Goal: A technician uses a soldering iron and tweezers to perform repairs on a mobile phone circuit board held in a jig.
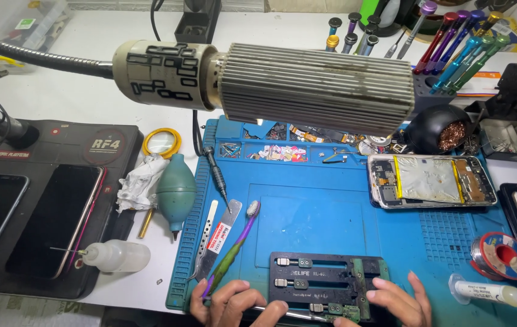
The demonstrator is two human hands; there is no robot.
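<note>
At the bottom centre of the frame, our left hand (229,303) is pinching tweezers (292,313), tips aiming at the small green circuit board (343,312) clamped in the black holder (325,284). Our right hand (398,300) is resting curled on the holder's edge, gripping nothing we can see. We are judging that steady wrists on the blue mat (307,212) matter here. The frame's bottom edge is cutting off the board and fingertips.

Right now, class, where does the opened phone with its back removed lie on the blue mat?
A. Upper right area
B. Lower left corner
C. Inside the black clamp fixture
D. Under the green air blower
A: the opened phone lies on the upper right of the blue mat, apart from the black clamp fixture.
</note>
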